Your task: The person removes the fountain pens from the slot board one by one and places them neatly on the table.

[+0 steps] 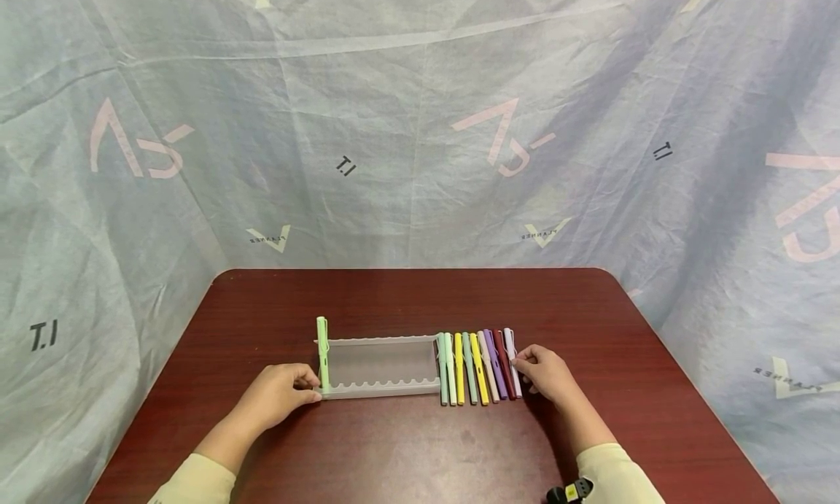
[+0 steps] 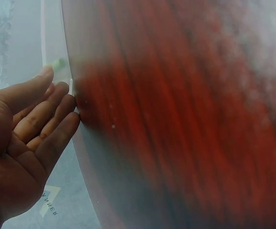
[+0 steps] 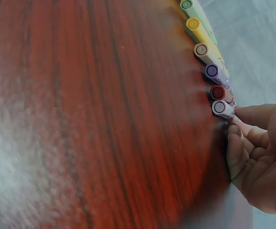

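Note:
A translucent tray (image 1: 383, 392) with scalloped long edges lies on the table, a light green pen (image 1: 323, 354) set across its left end. My left hand (image 1: 282, 394) touches that end near its front corner, thumb and fingers fairly straight; the left wrist view (image 2: 33, 129) shows a gap between thumb and fingers. To the tray's right, several capped pens lie side by side, among them a yellow pen (image 1: 459, 369), a purple pen (image 1: 495, 365) and a dark red pen (image 1: 504, 365). At the row's right end, my right hand (image 1: 547, 373) pinches a pale lilac pen (image 3: 220, 108) between thumb and fingers.
The reddish-brown wooden table (image 1: 394, 460) has rounded far corners. Printed grey cloth (image 1: 407, 161) hangs behind it and at both sides. A small black device (image 1: 569, 491) is at the right wrist.

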`<state>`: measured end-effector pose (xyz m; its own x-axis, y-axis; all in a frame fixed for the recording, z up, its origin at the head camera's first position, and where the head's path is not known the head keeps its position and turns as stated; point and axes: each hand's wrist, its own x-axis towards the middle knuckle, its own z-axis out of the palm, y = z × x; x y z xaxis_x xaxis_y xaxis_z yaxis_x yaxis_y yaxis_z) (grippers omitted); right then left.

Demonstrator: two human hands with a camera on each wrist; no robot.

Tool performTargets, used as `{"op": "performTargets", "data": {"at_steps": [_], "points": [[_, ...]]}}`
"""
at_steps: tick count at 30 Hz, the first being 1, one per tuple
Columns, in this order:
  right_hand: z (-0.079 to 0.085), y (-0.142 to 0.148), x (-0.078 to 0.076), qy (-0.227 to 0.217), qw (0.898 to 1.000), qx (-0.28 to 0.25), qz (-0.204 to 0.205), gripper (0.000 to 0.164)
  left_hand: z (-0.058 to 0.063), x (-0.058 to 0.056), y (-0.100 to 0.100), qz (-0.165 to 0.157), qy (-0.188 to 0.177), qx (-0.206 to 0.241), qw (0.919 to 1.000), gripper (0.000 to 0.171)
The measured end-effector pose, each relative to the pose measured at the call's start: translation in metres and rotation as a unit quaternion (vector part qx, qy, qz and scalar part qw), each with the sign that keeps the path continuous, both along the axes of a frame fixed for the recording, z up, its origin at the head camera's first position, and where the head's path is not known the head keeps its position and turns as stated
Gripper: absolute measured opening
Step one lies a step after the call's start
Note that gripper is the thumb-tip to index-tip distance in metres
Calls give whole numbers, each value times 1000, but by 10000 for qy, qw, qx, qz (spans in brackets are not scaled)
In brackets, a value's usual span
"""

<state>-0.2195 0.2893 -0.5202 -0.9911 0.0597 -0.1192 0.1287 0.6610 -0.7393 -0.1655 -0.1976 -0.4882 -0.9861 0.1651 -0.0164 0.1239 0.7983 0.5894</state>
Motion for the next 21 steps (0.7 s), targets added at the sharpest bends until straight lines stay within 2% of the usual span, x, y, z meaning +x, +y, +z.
{"op": "performTargets", "data": {"at_steps": [8, 12, 15, 17, 21], "points": [[1, 4, -1, -2, 9994, -255, -212, 28, 0, 0, 2, 7, -51, 21, 10000, 14], [4, 3, -2, 277, 9982, -355, -391, 27, 0, 0, 2, 28, -95, 36, 9999, 14], [10, -3, -3, 554, 9955, -654, -399, 27, 1, 0, 2, 42, -92, 21, 9999, 14], [16, -10, -4, 682, 9915, -1083, -240, 28, 1, 0, 1, 51, -81, 19, 10000, 14], [28, -30, -5, 677, 9782, -1925, 377, 32, 3, 1, 1, 52, -59, 16, 10000, 14]]}}
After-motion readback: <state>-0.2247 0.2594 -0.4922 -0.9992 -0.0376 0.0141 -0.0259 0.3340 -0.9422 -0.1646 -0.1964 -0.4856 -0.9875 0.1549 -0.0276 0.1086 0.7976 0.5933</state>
